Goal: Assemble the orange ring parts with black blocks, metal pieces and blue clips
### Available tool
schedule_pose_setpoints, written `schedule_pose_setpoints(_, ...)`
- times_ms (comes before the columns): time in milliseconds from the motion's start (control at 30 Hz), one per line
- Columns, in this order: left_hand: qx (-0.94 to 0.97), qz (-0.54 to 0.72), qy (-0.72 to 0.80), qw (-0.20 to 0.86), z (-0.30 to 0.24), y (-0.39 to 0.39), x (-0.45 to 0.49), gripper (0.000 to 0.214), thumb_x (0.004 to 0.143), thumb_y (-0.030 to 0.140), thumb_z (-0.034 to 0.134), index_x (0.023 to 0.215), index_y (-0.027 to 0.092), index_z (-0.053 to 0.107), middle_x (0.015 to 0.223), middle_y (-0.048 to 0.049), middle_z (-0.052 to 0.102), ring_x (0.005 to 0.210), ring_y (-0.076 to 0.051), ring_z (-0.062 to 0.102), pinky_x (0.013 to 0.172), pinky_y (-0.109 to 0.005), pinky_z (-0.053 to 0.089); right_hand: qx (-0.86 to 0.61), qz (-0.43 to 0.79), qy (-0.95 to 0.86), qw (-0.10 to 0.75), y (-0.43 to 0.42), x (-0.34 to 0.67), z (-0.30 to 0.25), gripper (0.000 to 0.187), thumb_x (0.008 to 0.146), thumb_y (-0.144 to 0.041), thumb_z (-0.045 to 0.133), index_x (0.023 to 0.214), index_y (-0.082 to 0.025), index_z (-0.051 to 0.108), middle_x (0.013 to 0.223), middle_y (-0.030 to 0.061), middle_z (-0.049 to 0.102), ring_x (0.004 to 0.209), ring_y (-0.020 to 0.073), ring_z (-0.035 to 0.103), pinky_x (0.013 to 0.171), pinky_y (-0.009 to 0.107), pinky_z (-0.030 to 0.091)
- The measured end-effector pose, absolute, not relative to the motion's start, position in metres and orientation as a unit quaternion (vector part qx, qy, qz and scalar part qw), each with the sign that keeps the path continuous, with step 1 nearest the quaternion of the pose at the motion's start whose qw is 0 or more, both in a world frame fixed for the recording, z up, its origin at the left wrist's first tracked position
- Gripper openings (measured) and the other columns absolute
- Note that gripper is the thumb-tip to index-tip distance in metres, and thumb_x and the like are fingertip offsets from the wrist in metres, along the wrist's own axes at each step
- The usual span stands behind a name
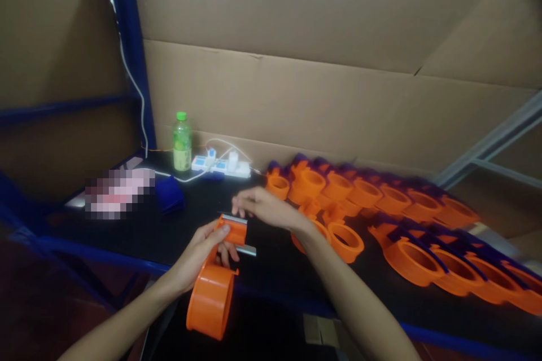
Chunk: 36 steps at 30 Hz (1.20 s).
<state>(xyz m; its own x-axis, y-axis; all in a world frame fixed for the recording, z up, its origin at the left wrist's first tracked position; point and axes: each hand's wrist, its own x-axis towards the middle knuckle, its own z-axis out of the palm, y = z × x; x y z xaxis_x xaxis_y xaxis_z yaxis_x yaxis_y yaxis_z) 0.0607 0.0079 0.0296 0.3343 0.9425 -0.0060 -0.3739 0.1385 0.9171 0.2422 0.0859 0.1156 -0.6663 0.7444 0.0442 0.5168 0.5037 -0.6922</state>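
My left hand [202, 254] grips an orange tape dispenser [213, 293] by its neck, thumb on top, with the round drum hanging toward me over the table's front edge. A metal toothed blade [234, 219] sits at the dispenser's far end. My right hand [265, 207] is curled over that end, fingertips pinching at the blade. A thin grey metal strip [247, 250] lies just under the dispenser's head.
Several orange dispensers with dark blue handles [406, 203] lie in rows across the right of the black table [169, 225]. A green bottle [182, 142], a white power strip [220, 164], a blue part [169, 193] and a blurred pink item stand at the back left. Cardboard walls rise behind.
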Motion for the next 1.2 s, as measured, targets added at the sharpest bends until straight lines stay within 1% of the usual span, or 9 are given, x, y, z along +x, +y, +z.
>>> schedule_pose_setpoints(67,0.413,0.506,0.319,0.686,0.031,0.008,0.061,0.038,0.088,0.051,0.066,0.088,0.013,0.067,0.067,-0.0075,0.071,0.049,-0.011,0.058,0.051,-0.021,0.045,-0.388,0.28,-0.856,0.197,0.094,0.242,0.11,0.034,0.103,-0.033,0.04,0.104,-0.015,0.069,0.1,0.0077,0.07,0.09,0.0146,0.064,0.081,0.026,0.048)
schedule_pose_setpoints(167,0.376,0.537,0.313,0.687,0.033,0.009,0.058,0.042,0.089,0.051,0.064,0.078,0.011,0.068,0.064,-0.0072,0.068,0.052,-0.011,0.058,0.054,-0.021,0.046,-0.401,0.228,-0.866,0.192,0.097,0.243,0.095,0.021,0.097,-0.026,0.054,0.111,-0.021,0.07,0.114,0.0069,0.067,0.102,0.0164,0.062,0.087,0.027,0.045)
schedule_pose_setpoints(333,0.343,0.557,0.303,0.693,0.031,0.011,0.055,0.043,0.091,0.051,0.061,0.077,0.012,0.07,0.067,-0.0062,0.067,0.055,-0.011,0.057,0.055,-0.021,0.046,-0.416,0.177,-0.877,0.165,0.094,0.243,0.077,0.017,0.09,-0.022,0.065,0.105,-0.023,0.073,0.108,0.0054,0.068,0.095,0.0166,0.062,0.081,0.026,0.044)
schedule_pose_setpoints(500,0.351,0.556,0.316,0.684,0.025,0.014,0.053,0.048,0.09,0.055,0.06,0.074,0.011,0.071,0.059,-0.0054,0.062,0.052,-0.012,0.055,0.053,-0.022,0.045,-0.434,0.155,-0.868,0.184,0.098,0.246,0.078,0.018,0.084,-0.021,0.072,0.102,-0.02,0.073,0.1,0.0055,0.069,0.083,0.015,0.061,0.074,0.026,0.045)
schedule_pose_setpoints(667,0.342,0.575,0.318,0.672,0.031,0.012,0.055,0.044,0.087,0.054,0.065,0.085,0.01,0.072,0.065,-0.0062,0.066,0.053,-0.012,0.058,0.052,-0.022,0.047,-0.435,0.147,-0.847,0.267,0.095,0.257,0.102,0.024,0.092,-0.028,0.062,0.112,-0.017,0.069,0.107,0.0081,0.066,0.088,0.0153,0.06,0.076,0.027,0.047)
schedule_pose_setpoints(800,0.337,0.592,0.311,0.663,0.035,0.009,0.059,0.042,0.085,0.051,0.07,0.096,0.01,0.069,0.078,-0.0086,0.072,0.055,-0.012,0.06,0.057,-0.024,0.052,-0.319,0.189,-0.849,0.376,0.075,0.254,0.118,0.023,0.094,-0.032,0.06,0.109,-0.02,0.071,0.11,0.0084,0.064,0.09,0.0163,0.059,0.068,0.027,0.049)
schedule_pose_setpoints(933,0.377,0.578,0.3,0.659,0.034,0.007,0.063,0.039,0.084,0.044,0.074,0.106,0.013,0.065,0.089,-0.0086,0.073,0.057,-0.011,0.061,0.058,-0.024,0.053,-0.248,0.141,-0.9,0.331,0.059,0.24,0.116,0.024,0.095,-0.029,0.059,0.114,-0.024,0.073,0.107,0.0077,0.066,0.1,0.0191,0.057,0.081,0.033,0.051)
schedule_pose_setpoints(1067,0.386,0.575,0.294,0.659,0.031,0.007,0.064,0.032,0.087,0.043,0.07,0.096,0.013,0.064,0.082,-0.0066,0.071,0.062,-0.012,0.063,0.061,-0.023,0.052,-0.253,0.079,-0.921,0.285,0.055,0.23,0.112,0.027,0.099,-0.031,0.055,0.119,-0.027,0.072,0.11,0.008,0.064,0.105,0.0199,0.055,0.087,0.034,0.051)
schedule_pose_setpoints(1200,0.359,0.571,0.296,0.676,0.03,0.006,0.062,0.034,0.089,0.047,0.067,0.094,0.014,0.063,0.078,-0.0069,0.07,0.065,-0.015,0.064,0.062,-0.025,0.051,-0.241,0.055,-0.93,0.27,0.056,0.229,0.111,0.029,0.1,-0.029,0.054,0.123,-0.028,0.071,0.109,0.0078,0.063,0.105,0.0197,0.053,0.093,0.036,0.049)
